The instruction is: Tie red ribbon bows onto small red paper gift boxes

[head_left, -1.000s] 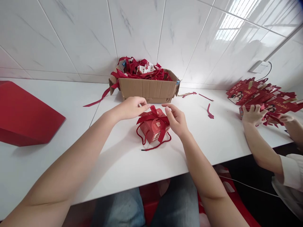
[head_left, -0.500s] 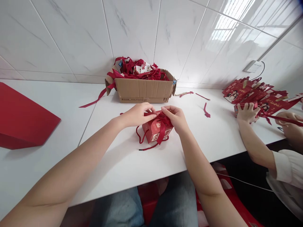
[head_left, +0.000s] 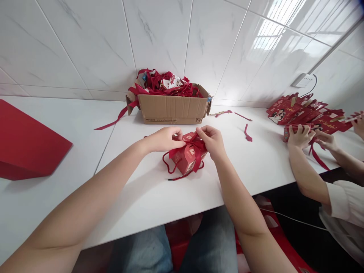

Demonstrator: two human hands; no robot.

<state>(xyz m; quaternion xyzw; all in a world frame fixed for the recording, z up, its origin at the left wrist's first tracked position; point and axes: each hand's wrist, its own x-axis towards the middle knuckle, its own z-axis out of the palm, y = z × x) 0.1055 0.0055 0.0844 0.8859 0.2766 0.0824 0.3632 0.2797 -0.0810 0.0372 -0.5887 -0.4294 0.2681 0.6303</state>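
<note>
A small red gift box (head_left: 185,160) with gold print stands on the white table in front of me. A dark red ribbon (head_left: 196,163) is tied in a bow on its top, one tail hanging down the near side. My left hand (head_left: 167,138) pinches the bow's left loop from the left. From the right, my right hand (head_left: 212,141) pinches the bow's other side between thumb and fingers. A twisted red cord (head_left: 182,177) with a dark tip curls around the foot of the box. The far side of the box is partly hidden by my fingers.
A cardboard box (head_left: 172,108) full of red ribbons stands against the tiled wall. Ribbon scraps (head_left: 248,133) lie to its right. A large red box (head_left: 31,142) is at left. At right, a co-worker's hands (head_left: 301,136) work beside several red gift bags (head_left: 281,112).
The small gift box has turned slightly, and its bow sits more spread between my hands. The co-worker's far hand has moved in towards their box, and another hand appears at the right edge.
</note>
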